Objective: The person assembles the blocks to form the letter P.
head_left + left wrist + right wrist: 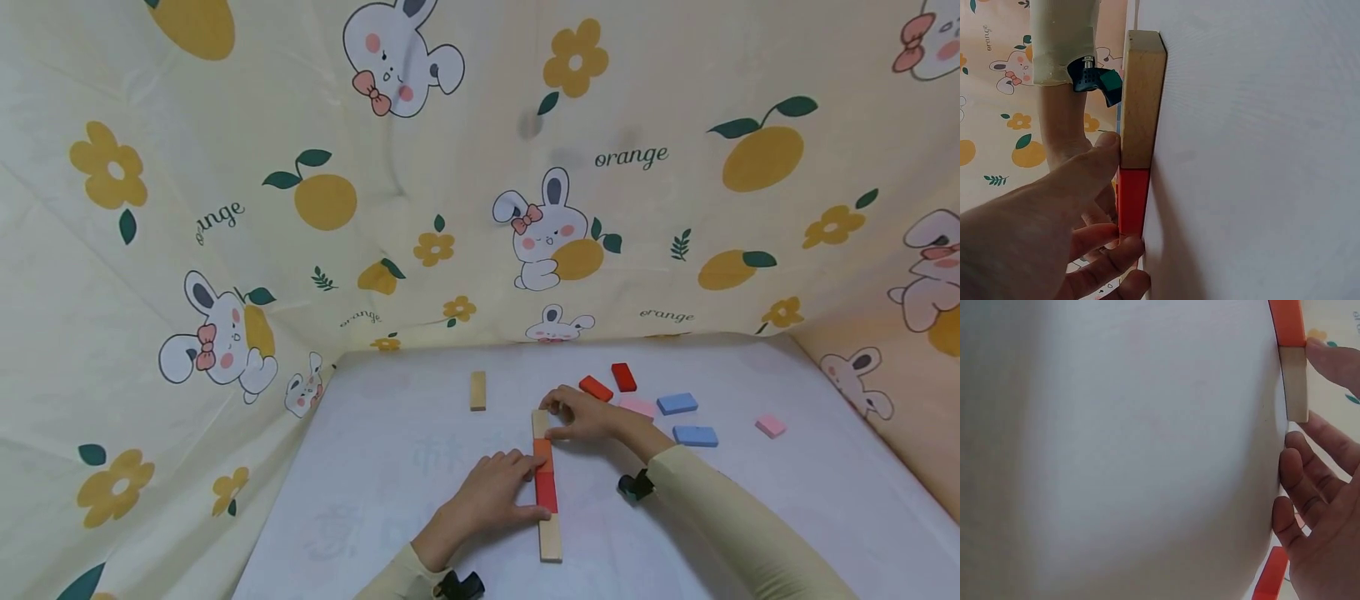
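Four flat blocks lie end to end in a straight row: a far plain wooden block (540, 423), an orange block (543, 451), a red block (547, 493) and a near plain wooden block (551, 542). My left hand (491, 487) rests along the row's left side, thumb at the joint of the red and near wooden blocks, fingertips by the orange one. At the far end, my right hand (581, 414) holds the far wooden block between index finger and thumb. The right wrist view shows this wooden block (1295, 384) with its end against the orange block (1288, 322).
A single wooden block (477, 391) lies at the back left of the white table (375, 467). Beyond the right hand are two red blocks (623, 377), two blue blocks (677, 404) and pink blocks (770, 426). A printed cloth (465, 183) hangs behind.
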Motion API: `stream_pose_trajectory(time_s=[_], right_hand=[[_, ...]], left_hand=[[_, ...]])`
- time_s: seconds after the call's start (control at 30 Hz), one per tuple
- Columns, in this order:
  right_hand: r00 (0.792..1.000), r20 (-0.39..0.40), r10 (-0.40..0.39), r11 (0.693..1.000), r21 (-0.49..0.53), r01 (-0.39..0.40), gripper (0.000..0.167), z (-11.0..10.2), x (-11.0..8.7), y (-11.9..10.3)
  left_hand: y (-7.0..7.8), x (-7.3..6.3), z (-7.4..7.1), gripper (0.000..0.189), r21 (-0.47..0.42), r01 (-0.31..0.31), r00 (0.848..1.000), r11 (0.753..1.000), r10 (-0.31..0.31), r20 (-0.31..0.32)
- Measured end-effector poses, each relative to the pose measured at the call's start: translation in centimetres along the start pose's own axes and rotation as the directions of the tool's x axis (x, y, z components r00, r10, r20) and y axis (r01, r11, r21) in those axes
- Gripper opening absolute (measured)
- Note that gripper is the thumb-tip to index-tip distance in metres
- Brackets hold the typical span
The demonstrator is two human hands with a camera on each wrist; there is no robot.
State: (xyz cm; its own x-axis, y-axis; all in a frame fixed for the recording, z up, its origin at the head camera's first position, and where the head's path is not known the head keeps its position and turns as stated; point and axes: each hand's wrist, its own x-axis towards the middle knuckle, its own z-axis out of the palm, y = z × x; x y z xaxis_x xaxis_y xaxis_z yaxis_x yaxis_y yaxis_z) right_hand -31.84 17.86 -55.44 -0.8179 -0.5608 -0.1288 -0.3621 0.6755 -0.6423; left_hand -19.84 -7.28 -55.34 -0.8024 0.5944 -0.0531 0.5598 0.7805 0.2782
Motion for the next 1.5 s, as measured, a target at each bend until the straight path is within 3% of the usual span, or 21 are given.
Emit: stream_pose_trajectory(time_s=[0.8, 1.1, 1.27, 1.5], right_hand=[[1.0, 0.015, -0.004, 0.999, 0.055, 0.003, 0.049, -0.8, 1.2, -0.5], [0.997, -0.078, -0.027, 0.998, 0.045, 0.031, 0.045, -1.1, 3.5, -1.1], [0.987, -0.139, -0.079, 0.996, 0.02, 0.083, 0.052, -1.1, 5.1, -1.4], [0.986, -0.132, -0.098, 0.995, -0.028, 0.095, 0.071, -1.1, 6.7, -1.6]], left_hand=[[-0.2, 0.1, 0.1, 0.082, 0.0, 0.03, 0.999, 1.0, -0.03, 0.024], [-0.3, 0.1, -0.1, 0.08, -0.041, 0.014, 1.0, 0.999, -0.013, 0.021], [-0.5, 0.2, -0.3, 0.076, -0.096, -0.002, 1.0, 0.995, 0.002, 0.005], [-0.8, 0.4, -0.1, 0.073, -0.173, -0.025, 1.0, 0.985, 0.025, -0.002]])
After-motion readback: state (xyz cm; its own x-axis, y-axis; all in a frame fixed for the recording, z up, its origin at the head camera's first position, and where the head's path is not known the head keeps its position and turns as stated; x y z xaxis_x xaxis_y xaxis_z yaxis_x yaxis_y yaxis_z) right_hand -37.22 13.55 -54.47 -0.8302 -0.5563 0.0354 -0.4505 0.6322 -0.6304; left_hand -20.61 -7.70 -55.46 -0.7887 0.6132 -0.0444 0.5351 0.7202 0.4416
